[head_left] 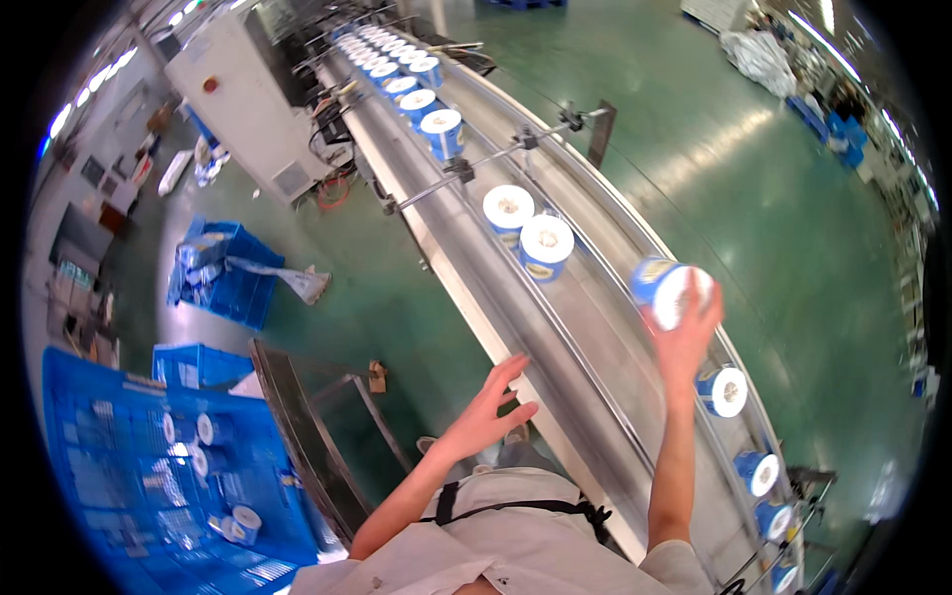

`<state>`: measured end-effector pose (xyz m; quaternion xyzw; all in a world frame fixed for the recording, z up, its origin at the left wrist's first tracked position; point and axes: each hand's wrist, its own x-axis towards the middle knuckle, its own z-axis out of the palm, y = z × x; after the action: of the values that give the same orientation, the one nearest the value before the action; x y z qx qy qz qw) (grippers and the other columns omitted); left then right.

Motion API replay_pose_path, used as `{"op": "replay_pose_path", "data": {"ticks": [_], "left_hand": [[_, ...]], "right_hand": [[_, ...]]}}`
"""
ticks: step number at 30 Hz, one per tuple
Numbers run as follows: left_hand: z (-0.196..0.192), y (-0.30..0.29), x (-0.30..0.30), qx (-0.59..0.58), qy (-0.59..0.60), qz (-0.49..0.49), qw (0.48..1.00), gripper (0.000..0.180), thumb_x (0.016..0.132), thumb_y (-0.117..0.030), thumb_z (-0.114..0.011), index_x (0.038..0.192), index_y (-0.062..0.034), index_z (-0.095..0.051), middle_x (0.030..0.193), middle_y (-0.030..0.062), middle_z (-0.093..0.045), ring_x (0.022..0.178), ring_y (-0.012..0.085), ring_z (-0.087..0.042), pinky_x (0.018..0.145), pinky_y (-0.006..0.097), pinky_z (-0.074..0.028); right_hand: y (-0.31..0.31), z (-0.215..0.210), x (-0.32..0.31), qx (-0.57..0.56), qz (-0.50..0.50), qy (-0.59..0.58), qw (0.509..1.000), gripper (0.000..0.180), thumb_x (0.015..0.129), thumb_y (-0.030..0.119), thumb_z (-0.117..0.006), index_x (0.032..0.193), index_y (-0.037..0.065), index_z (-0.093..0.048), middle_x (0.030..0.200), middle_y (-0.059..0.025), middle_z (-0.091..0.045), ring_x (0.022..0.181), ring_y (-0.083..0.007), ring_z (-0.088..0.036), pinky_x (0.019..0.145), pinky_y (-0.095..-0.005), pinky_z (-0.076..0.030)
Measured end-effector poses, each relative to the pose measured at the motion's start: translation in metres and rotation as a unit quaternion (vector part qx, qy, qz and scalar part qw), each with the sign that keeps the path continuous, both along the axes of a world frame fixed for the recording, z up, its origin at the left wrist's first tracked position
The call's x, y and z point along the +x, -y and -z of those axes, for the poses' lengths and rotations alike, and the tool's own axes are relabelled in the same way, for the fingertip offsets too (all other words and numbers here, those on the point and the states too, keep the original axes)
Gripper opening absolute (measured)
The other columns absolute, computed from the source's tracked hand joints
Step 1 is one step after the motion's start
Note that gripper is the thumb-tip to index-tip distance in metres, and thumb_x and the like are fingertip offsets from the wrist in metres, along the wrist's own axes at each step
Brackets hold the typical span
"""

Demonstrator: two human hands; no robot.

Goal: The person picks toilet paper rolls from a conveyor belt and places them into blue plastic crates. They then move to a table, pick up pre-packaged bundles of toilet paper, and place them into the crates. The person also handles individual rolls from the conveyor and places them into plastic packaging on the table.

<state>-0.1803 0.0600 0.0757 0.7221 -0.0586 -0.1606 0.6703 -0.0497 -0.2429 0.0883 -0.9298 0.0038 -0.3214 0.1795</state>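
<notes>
My right hand [686,332] grips a paper roll [666,290] in a blue printed wrapper, tilted over the far lane of the conveyor [605,327]. Its white end faces me, and the hand is slightly blurred. Over the conveyor's near edge, my left hand [488,412] is empty with its fingers apart. Two more rolls stand upright on the middle lane, the nearer roll [546,248] touching or almost touching the other roll [508,208]. Beyond my right hand's wrist, a wrapped roll [724,393] lies in the far lane, with several others following toward the lower right.
Upstream, several rolls [441,132] stand in rows between guide rails. A metal crossbar [496,157] spans the belt. At lower left, a large blue crate [99,436] holds several rolls beside a dark metal stand [302,446]. A smaller blue crate [238,283] sits on the green floor.
</notes>
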Motion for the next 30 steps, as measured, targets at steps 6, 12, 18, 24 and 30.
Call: {"op": "replay_pose_path", "data": {"ticks": [6, 12, 18, 24, 30], "left_hand": [[0.052, -0.068, -0.077, 0.073, -0.065, -0.061, 0.993, 0.062, 0.099, -0.04, -0.063, 0.148, -0.0069, -0.044, 0.151, 0.0147, -0.044, 0.139, 0.0289, -0.045, 0.112, 0.041, -0.041], [0.06, -0.134, -0.149, 0.057, -0.104, -0.222, 0.968, 0.057, 0.101, -0.043, -0.058, 0.142, -0.0058, -0.048, 0.14, 0.0183, -0.052, 0.128, 0.0293, -0.055, 0.103, 0.04, -0.048], [0.074, -0.242, -0.208, 0.117, -0.016, -0.395, 0.911, 0.051, 0.098, -0.038, -0.063, 0.136, -0.0063, -0.053, 0.135, 0.0151, -0.054, 0.127, 0.0285, -0.054, 0.103, 0.04, -0.047], [0.162, -0.447, -0.394, 0.488, -0.082, -0.674, 0.548, 0.065, 0.081, -0.037, -0.079, 0.129, 0.0001, -0.057, 0.123, 0.0256, -0.06, 0.11, 0.0436, -0.056, 0.094, 0.05, -0.046], [0.234, -0.595, -0.628, 0.646, -0.327, -0.597, 0.345, 0.101, 0.066, -0.059, -0.085, 0.136, 0.0036, -0.048, 0.131, 0.0292, -0.056, 0.121, 0.0468, -0.055, 0.104, 0.053, -0.043]], "right_hand": [[0.085, 0.068, 0.073, -0.098, -0.008, -0.095, 0.991, 0.08, 0.084, 0.038, -0.075, 0.154, 0.019, -0.042, 0.15, -0.0228, -0.041, 0.134, -0.045, -0.042, 0.111, -0.0513, -0.038], [0.057, 0.109, 0.142, -0.237, -0.061, -0.109, 0.963, 0.07, 0.095, 0.048, -0.062, 0.153, 0.014, -0.042, 0.149, -0.0185, -0.049, 0.131, -0.0425, -0.048, 0.111, -0.05, -0.039], [-0.018, 0.112, 0.258, -0.253, -0.195, -0.018, 0.947, 0.056, 0.104, 0.039, -0.05, 0.15, 0.007, -0.044, 0.147, -0.0212, -0.049, 0.133, -0.0405, -0.048, 0.111, -0.0474, -0.039], [-0.27, 0.005, 0.062, -0.017, -0.403, -0.135, 0.905, 0.05, 0.106, 0.029, -0.051, 0.144, -0.003, -0.048, 0.146, -0.0181, -0.051, 0.135, -0.0317, -0.048, 0.116, -0.0394, -0.033], [-0.403, 0.018, -0.118, -0.017, -0.505, -0.288, 0.813, 0.042, 0.092, 0.004, -0.064, 0.133, 0.0, -0.058, 0.132, -0.017, -0.059, 0.126, -0.0311, -0.055, 0.11, -0.0392, -0.038]]}}
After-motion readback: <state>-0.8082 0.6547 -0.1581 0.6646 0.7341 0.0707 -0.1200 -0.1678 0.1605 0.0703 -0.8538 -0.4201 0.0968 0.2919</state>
